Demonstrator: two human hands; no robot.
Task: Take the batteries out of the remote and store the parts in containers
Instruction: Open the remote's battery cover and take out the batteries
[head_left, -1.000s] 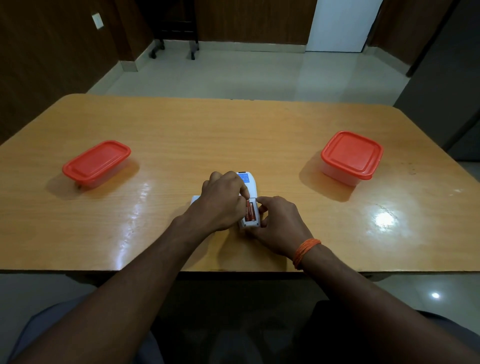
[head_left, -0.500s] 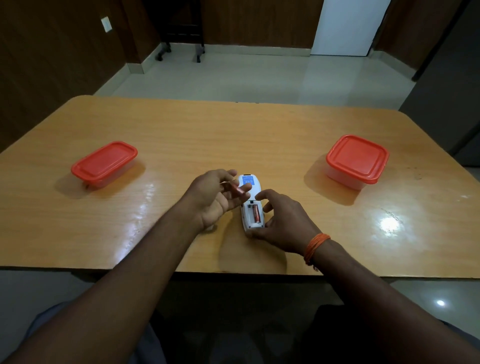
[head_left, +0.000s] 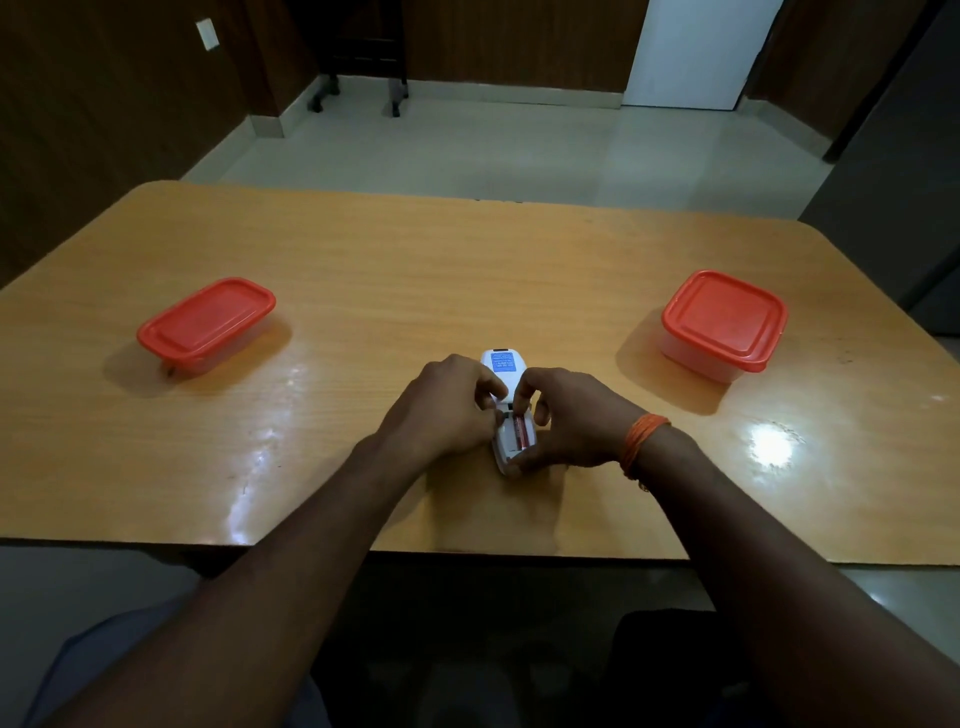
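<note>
A white remote (head_left: 503, 362) lies face down on the wooden table (head_left: 467, 270), its battery compartment open. One red battery (head_left: 521, 434) sits inside it. My right hand (head_left: 566, 415) grips the remote's right side, with the forefinger at the compartment's top and the thumb at its near end. My left hand (head_left: 441, 410) is curled against the remote's left edge, its thumb and forefinger pinching at the top of the compartment. The battery taken out earlier is out of sight. Two closed containers with red lids stand at the left (head_left: 207, 323) and at the right (head_left: 723, 323).
The table's near edge runs just below my forearms. Beyond the far edge is pale tiled floor, with chair legs (head_left: 358, 98) at the back and a dark cabinet (head_left: 904, 171) on the right.
My left hand, which had lifted a red battery clear of the remote, has come back to the compartment. My right hand has shifted its grip further up along the remote.
</note>
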